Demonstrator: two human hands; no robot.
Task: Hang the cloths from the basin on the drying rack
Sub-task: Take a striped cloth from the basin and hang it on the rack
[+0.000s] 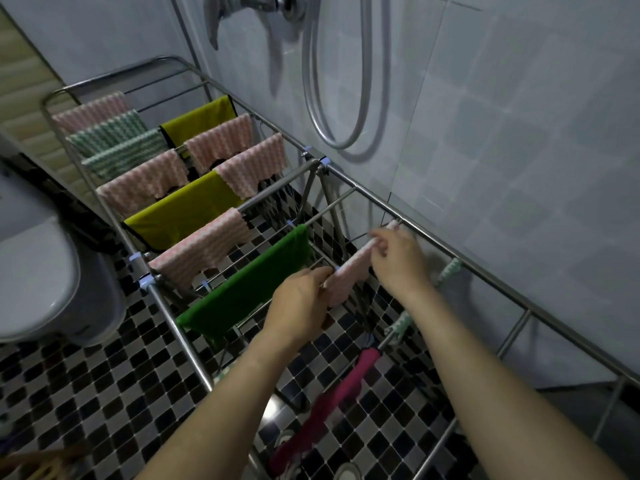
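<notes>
Pinching the pink cloth (349, 268) with left hand (301, 303) and right hand (398, 258), we hold it across the drying rack (363, 189)

The single head-worn view looks steeply down and forward, close over the drying rack (433, 233) beside the tiled wall (519, 133).

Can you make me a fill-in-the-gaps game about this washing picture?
1. The left hand and right hand both grip a striped cloth coloured ____.
2. The plain cloth beside it on the drying rack is dark ____.
3. The olive-yellow cloths farther along number ____.
Missing words: pink, green, two.
</notes>
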